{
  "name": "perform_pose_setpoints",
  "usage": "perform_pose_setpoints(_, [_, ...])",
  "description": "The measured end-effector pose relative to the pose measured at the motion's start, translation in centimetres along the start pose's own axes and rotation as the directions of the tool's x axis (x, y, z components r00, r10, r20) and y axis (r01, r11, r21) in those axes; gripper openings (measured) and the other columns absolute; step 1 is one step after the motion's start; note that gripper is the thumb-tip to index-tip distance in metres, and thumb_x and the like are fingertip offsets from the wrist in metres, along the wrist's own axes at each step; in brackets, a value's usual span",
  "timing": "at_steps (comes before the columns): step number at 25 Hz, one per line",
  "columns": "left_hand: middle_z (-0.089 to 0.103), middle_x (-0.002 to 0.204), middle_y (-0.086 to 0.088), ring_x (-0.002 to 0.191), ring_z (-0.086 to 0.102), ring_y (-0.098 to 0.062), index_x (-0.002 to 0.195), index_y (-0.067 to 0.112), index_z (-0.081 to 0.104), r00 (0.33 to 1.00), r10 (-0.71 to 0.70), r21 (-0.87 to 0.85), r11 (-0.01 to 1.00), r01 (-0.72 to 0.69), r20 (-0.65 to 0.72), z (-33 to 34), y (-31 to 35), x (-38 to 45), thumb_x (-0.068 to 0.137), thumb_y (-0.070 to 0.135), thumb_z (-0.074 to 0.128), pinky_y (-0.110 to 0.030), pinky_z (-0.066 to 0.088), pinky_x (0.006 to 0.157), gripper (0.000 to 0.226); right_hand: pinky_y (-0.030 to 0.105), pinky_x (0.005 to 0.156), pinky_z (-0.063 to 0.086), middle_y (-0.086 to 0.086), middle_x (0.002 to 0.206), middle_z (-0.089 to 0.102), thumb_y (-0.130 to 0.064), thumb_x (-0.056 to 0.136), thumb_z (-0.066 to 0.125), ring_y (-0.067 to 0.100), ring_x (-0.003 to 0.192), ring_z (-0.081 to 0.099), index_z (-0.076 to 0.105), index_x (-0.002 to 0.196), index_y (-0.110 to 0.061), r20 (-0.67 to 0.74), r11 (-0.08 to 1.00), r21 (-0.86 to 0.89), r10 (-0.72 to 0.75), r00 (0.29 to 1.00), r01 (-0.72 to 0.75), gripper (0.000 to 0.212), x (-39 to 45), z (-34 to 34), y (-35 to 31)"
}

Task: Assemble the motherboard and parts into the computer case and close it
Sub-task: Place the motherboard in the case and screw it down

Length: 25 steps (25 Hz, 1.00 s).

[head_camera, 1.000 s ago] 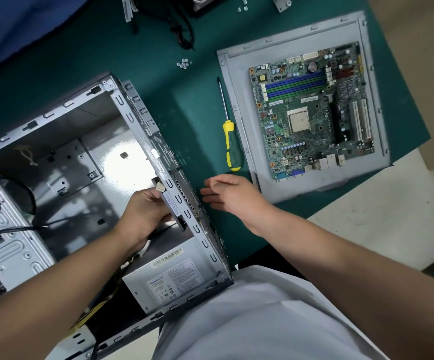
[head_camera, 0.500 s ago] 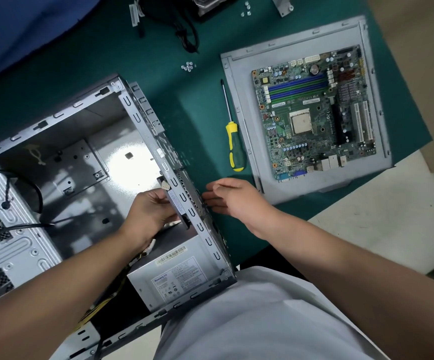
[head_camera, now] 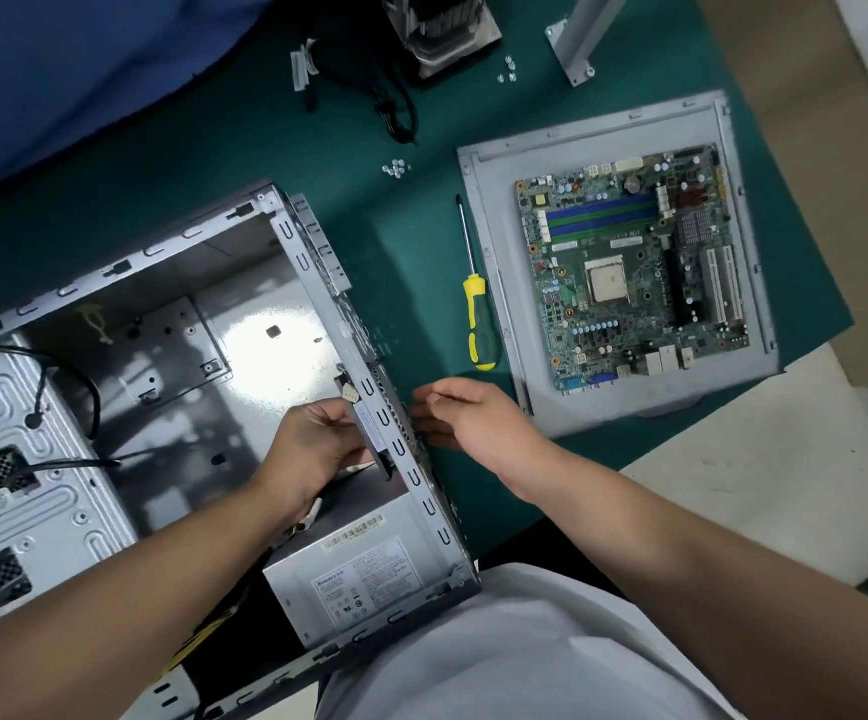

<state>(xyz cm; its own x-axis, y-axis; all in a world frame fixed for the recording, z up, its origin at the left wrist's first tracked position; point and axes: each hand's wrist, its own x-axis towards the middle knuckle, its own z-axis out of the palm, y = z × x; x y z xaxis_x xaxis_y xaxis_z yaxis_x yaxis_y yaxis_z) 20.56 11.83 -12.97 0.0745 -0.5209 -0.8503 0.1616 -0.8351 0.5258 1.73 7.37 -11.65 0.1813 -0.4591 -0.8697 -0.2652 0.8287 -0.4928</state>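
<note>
Case (head_camera: 109,314) lies open at nine o'clock on the green mat, its power supply (head_camera: 353,579) at six o'clock; the left hand (head_camera: 312,449) inside curls its fingers round a small flat part (head_camera: 369,428) against the rear wall, and the right hand (head_camera: 473,423), fingers straight and slightly apart, touches that wall from outside. Judging from this, the part could slip or seat crooked if the hands press unevenly. Screwdriver (head_camera: 478,324) sits at centre, motherboard (head_camera: 634,272) at two o'clock on a panel (head_camera: 483,210); label print is too small to read.
</note>
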Motion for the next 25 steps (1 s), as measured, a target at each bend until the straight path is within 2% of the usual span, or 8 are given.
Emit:
perform_pose_setpoints(3, [0.076, 0.079, -0.020, 0.057, 0.071, -0.017, 0.086, -0.017, 0.068, 1.000, 0.004, 0.013, 1.000, -0.004, 0.026, -0.4, -0.3, 0.3, 0.086, -0.016, 0.065, -0.021, 0.055, 0.050, 0.003, 0.040, 0.109, 0.049, -0.012, 0.117, 0.072, -0.028, 0.101, 0.060, 0.011, 0.112, 0.066, 0.070, 0.101, -0.038, -0.048, 0.972, -0.188, -0.152, 0.987, 0.141, 0.014, 1.3, -0.2, -3.0])
perform_pose_setpoints(5, [0.076, 0.079, -0.020, 0.058, 0.071, -0.018, 0.083, -0.017, 0.068, 0.999, 0.011, -0.013, 1.000, -0.010, 0.049, -0.5, -0.3, 0.4, 0.087, -0.018, 0.064, -0.021, 0.055, 0.051, 0.005, 0.033, 0.106, 0.050, -0.014, 0.117, 0.071, -0.029, 0.100, 0.060, 0.004, 0.109, 0.066, 0.071, 0.111, -0.034, -0.067, 0.924, -0.284, -0.285, 0.956, 0.255, 0.016, 3.1, -0.6, -6.2])
perform_pose_setpoints(7, [0.076, 0.076, -0.019, 0.055, 0.070, -0.016, 0.077, -0.014, 0.067, 0.998, 0.009, -0.034, 0.999, -0.006, 0.064, -0.4, -0.2, 0.3, 0.087, -0.018, 0.064, -0.019, 0.053, 0.049, 0.011, 0.012, 0.090, 0.045, -0.020, 0.100, 0.069, -0.027, 0.099, 0.061, -0.014, 0.090, 0.062, 0.072, 0.115, -0.026, -0.127, 0.846, -0.416, -0.417, 0.900, 0.333, 0.019, 5.3, -1.0, -9.9])
perform_pose_setpoints(9, [0.075, 0.074, -0.020, 0.054, 0.069, -0.017, 0.072, -0.011, 0.067, 0.997, 0.006, -0.054, 0.999, -0.002, 0.077, -0.3, -0.2, 0.3, 0.087, -0.018, 0.063, -0.019, 0.053, 0.049, 0.018, 0.000, 0.072, 0.039, -0.019, 0.090, 0.067, -0.025, 0.098, 0.061, -0.011, 0.079, 0.060, 0.073, 0.112, -0.023, -0.196, 0.763, -0.546, -0.519, 0.832, 0.347, 0.018, 7.6, -1.1, -13.5])
perform_pose_setpoints(10, [0.074, 0.073, -0.021, 0.054, 0.069, -0.018, 0.070, -0.010, 0.067, 0.997, 0.008, -0.064, 0.998, -0.003, 0.079, -0.4, -0.3, 0.4, 0.088, -0.018, 0.063, -0.020, 0.053, 0.049, 0.019, 0.002, 0.072, 0.041, -0.013, 0.093, 0.071, -0.023, 0.097, 0.061, 0.000, 0.084, 0.064, 0.073, 0.112, -0.020, -0.212, 0.731, -0.590, -0.549, 0.809, 0.342, 0.019, 8.7, -1.1, -14.9])
perform_pose_setpoints(14, [0.075, 0.081, -0.024, 0.061, 0.071, -0.022, 0.084, -0.019, 0.066, 0.995, 0.024, -0.088, 0.996, -0.015, 0.096, -0.5, -0.5, 0.4, 0.087, -0.016, 0.066, -0.023, 0.055, 0.055, 0.004, 0.034, 0.095, 0.049, 0.011, 0.111, 0.073, -0.014, 0.095, 0.058, 0.030, 0.109, 0.063, 0.070, 0.116, -0.012, -0.200, 0.619, -0.738, -0.583, 0.788, 0.270, 0.025, 12.4, -1.3, -17.3])
perform_pose_setpoints(19, [0.075, 0.078, -0.021, 0.060, 0.070, -0.019, 0.082, -0.019, 0.065, 0.993, 0.047, -0.098, 0.994, -0.037, 0.108, -0.5, -0.7, 0.4, 0.089, -0.019, 0.062, -0.022, 0.055, 0.056, 0.007, 0.031, 0.078, 0.041, 0.013, 0.108, 0.066, -0.014, 0.096, 0.053, 0.035, 0.101, 0.058, 0.067, 0.114, -0.019, -0.174, 0.523, -0.809, -0.650, 0.740, 0.268, 0.023, 14.0, -1.2, -17.4])
perform_pose_setpoints(25, [0.076, 0.080, -0.019, 0.063, 0.073, -0.019, 0.078, -0.009, 0.072, 0.992, 0.044, -0.140, 0.990, -0.027, 0.119, -0.4, -0.5, 0.3, 0.088, -0.018, 0.063, -0.024, 0.058, 0.058, 0.017, 0.032, 0.071, 0.041, 0.008, 0.099, 0.055, -0.005, 0.091, 0.045, 0.034, 0.085, 0.054, 0.066, 0.105, -0.020, -0.219, 0.502, -0.847, -0.632, 0.743, 0.177, 0.029, 14.3, -0.7, -18.0])
